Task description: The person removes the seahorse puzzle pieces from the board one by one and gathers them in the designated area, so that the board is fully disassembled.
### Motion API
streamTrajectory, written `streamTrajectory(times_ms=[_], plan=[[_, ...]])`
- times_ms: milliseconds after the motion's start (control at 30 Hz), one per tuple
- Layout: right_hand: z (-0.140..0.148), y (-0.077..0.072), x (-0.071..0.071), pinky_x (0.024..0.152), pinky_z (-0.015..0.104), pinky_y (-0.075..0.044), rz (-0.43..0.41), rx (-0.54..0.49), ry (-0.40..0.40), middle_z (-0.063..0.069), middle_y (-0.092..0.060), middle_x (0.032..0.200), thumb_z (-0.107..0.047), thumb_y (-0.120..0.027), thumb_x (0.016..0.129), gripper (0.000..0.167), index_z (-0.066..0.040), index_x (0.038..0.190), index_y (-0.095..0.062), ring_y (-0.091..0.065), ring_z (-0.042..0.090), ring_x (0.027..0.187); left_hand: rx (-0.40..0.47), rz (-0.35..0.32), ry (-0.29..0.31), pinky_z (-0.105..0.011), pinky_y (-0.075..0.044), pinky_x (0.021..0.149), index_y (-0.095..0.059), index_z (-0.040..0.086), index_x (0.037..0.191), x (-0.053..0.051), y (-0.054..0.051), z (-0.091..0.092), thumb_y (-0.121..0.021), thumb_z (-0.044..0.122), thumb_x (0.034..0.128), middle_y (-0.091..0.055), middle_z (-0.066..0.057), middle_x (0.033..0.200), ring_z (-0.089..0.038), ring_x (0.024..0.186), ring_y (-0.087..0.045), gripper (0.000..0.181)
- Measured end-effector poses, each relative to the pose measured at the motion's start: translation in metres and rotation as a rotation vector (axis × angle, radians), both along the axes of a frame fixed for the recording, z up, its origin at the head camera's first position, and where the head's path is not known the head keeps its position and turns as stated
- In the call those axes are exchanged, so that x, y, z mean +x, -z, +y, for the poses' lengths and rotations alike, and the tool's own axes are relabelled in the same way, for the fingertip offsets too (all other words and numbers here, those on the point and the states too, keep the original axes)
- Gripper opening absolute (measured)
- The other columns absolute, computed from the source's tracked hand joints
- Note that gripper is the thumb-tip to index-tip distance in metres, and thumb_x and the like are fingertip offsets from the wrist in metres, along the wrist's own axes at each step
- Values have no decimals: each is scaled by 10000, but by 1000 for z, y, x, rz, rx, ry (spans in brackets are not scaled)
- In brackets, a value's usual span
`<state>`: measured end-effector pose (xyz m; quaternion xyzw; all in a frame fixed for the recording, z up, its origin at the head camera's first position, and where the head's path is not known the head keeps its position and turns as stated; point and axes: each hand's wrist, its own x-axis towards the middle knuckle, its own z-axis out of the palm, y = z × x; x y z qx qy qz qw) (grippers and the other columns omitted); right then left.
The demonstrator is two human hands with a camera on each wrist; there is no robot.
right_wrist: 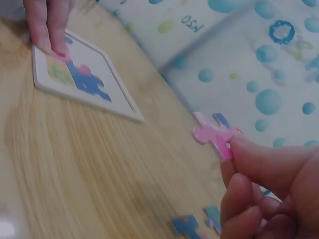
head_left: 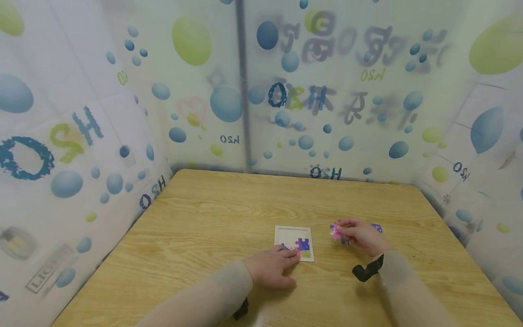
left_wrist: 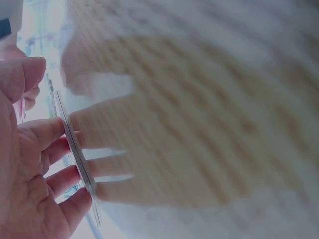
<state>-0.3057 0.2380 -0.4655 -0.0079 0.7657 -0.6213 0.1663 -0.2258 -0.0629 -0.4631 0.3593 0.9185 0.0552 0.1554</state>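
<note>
A square white puzzle tray (head_left: 292, 230) lies on the table with several joined pieces (head_left: 303, 244) along its near side. My left hand (head_left: 273, 267) rests over the tray's near left part, its fingers (left_wrist: 70, 181) extended onto the pieces and the rim. Between thumb and fingertips, my right hand (head_left: 361, 234) pinches a pink puzzle piece (right_wrist: 217, 134), raised above the table to the right of the tray. More loose puzzle pieces (right_wrist: 187, 225) lie beneath that hand, partly hidden by it in the head view.
The wooden table (head_left: 229, 200) reaches back to a curtain (head_left: 204, 113) printed with blue and green dots, which also hangs on both sides. A black strap (head_left: 367, 270) is on the right wrist. Loose pieces (head_left: 377, 227) show right of the right hand.
</note>
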Motion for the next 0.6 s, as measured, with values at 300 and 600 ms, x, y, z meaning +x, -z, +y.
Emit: streamTrajectory(times_ms=[300,600], plan=[[38,1,2,597,244,-406,13,33,4,-69,-574,797,-152,-643,929,46,-139,954,-679,-489,123,695,7,-22,-6,-323,-267,1132,-327,238,1510,0,-1,-1,-478,583,922,-257,94,1564,-212,1426,-249,699],[63,6,2,595,238,-399,4,78,0,-68,-541,783,-145,-622,940,40,-120,926,-650,-472,109,689,2,-22,0,-322,-276,1129,-326,233,1512,-2,1,0,-474,579,925,-260,88,1564,-207,1425,-250,697]])
